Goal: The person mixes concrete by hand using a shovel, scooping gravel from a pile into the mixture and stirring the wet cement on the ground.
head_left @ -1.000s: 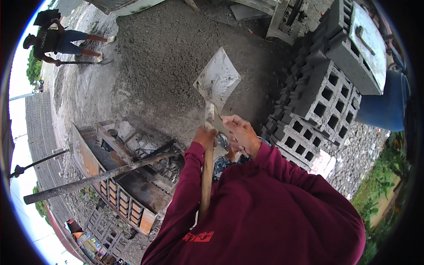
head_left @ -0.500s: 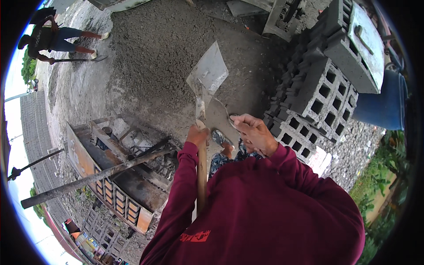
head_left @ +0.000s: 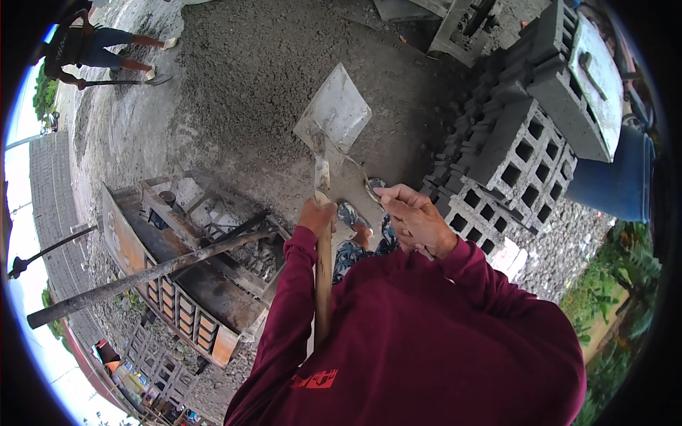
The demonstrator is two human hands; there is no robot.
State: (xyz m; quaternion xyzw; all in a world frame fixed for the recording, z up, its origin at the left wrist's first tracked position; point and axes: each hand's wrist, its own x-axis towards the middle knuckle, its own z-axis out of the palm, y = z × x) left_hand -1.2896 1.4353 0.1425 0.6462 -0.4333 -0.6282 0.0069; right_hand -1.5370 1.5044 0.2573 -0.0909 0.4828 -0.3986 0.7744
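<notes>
In front of me a shovel points away, its pale flat blade [head_left: 334, 106] over the grey ground and its wooden handle [head_left: 324, 277] running back toward my body. My left hand [head_left: 316, 216] is wrapped round that handle just below the metal socket. My right hand [head_left: 419, 219] is closed, thumb uppermost, on a thin bent metal tool [head_left: 366, 181]. The tool's narrow end reaches toward the base of the shovel blade; whether it touches cannot be told. The part of it inside my fist is hidden.
Hollow concrete blocks [head_left: 529, 160] are stacked at right, beside a blue drum [head_left: 614, 174]. A rusty metal block-making machine [head_left: 192, 277] with a long bar [head_left: 153, 284] stands at left. Wet grey mix [head_left: 241, 85] spreads ahead. Another person [head_left: 99, 50] holds a long-handled tool at far left.
The view has shifted slightly. The shovel blade sits a little further left and tilts somewhat differently, while both hands keep their grips. The other person appears nearer the upper edge.
</notes>
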